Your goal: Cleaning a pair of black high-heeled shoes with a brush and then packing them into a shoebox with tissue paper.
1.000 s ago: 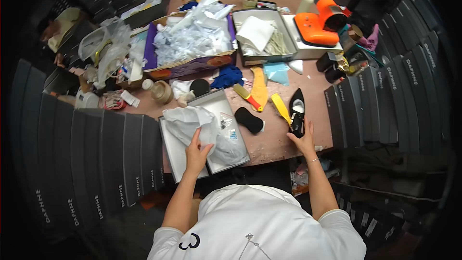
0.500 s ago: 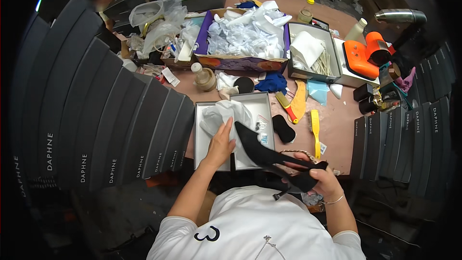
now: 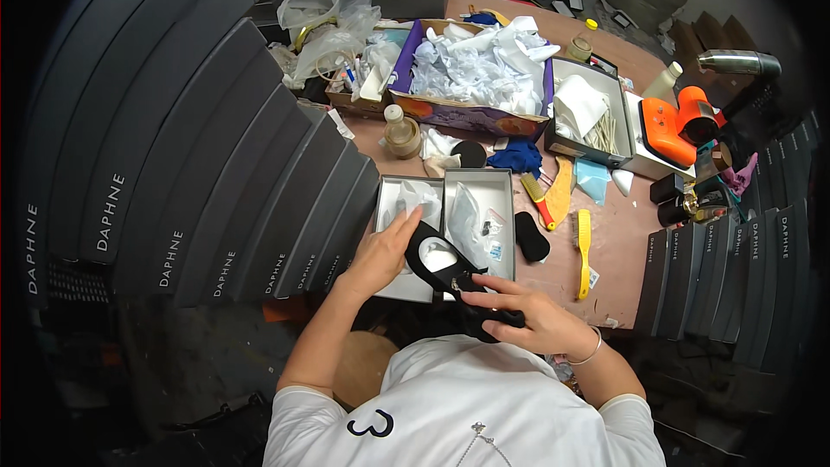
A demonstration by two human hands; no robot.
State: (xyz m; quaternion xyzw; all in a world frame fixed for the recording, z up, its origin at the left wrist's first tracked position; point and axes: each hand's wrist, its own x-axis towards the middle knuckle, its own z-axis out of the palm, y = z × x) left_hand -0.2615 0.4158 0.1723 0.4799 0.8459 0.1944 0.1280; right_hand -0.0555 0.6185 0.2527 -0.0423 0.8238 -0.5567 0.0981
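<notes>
A black high-heeled shoe [image 3: 421, 261] is tilted over the near part of an open grey shoe box, something white showing in its opening. My left hand [image 3: 385, 255] is closed against the shoe's left side, its fingertips beside crumpled white tissue paper [image 3: 418, 195]. My right hand [image 3: 536, 318] grips the shoe's other end, thumb and fingers around dark parts near a small metal fitting [image 3: 456, 284]. Whether a second shoe lies under that hand I cannot tell. The right half of the shoe box [image 3: 506, 233] holds more tissue and small packets.
Grey shoe boxes [image 3: 216, 147] stand stacked at left, others [image 3: 718, 285] at right. Behind lies a purple carton [image 3: 467, 112] of crumpled paper. A yellow brush [image 3: 584, 255], a black pad [image 3: 531, 238], a glass bottle [image 3: 400, 132] and an orange device [image 3: 666, 130] are on the table.
The shoe has swung left and turned so its opening shows. My right hand has moved left with it, and my left hand now meets the shoe. The view has shifted.
</notes>
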